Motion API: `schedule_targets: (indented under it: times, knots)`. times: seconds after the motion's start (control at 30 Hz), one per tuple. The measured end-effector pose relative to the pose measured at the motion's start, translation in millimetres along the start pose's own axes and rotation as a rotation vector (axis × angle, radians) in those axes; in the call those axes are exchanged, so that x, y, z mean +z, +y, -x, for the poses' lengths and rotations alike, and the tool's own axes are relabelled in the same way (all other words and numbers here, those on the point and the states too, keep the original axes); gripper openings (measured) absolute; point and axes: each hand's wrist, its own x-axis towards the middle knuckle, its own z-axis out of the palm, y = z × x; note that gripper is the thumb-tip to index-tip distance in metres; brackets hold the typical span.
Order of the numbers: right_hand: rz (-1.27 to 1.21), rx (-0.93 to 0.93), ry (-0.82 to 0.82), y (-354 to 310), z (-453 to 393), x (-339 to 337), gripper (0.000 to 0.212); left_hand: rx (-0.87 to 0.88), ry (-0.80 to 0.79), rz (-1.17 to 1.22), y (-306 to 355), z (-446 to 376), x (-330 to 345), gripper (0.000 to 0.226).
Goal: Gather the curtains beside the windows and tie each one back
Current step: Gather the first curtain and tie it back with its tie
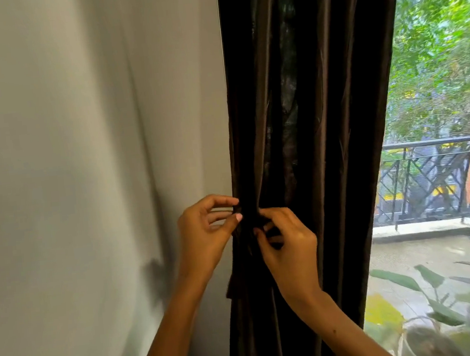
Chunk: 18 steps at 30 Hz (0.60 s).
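A dark brown curtain (316, 112) hangs gathered in folds between the wall and the window (438, 129). At waist height a dark tie-back band (250, 219) wraps the curtain's left edge. My left hand (204, 232) pinches the band with thumb and fingertips at the curtain's left side. My right hand (289, 244) pinches the band's dark fabric just to the right of that, fingers curled into the folds. The two hands almost touch. The band's exact ends are hard to tell against the dark cloth.
A plain white wall (83, 163) fills the left half. Through the window are a balcony floor, a black metal railing (434, 175), large green plant leaves (429, 297) and trees beyond.
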Motion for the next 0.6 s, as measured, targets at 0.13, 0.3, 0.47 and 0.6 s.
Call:
schedule_targets:
  times: [0.13,0.3,0.47,0.6]
  knots:
    - [-0.033,-0.008,-0.012,0.1,-2.0,9.4,0.039,0.013,0.064,0.015,0.4,0.7,1.2,0.014]
    - [-0.052,-0.023,-0.09,-2.9,1.6,13.3,0.042,0.056,0.155,-0.094,10.1,7.1,7.7,0.022]
    - [-0.064,0.047,-0.072,2.3,-5.3,10.3,0.045,0.094,0.225,-0.235,5.8,-1.5,9.0,0.012]
    - [-0.086,0.398,-0.023,18.3,-24.3,5.0,0.094,0.069,0.166,-0.173,6.1,-5.1,7.8,0.026]
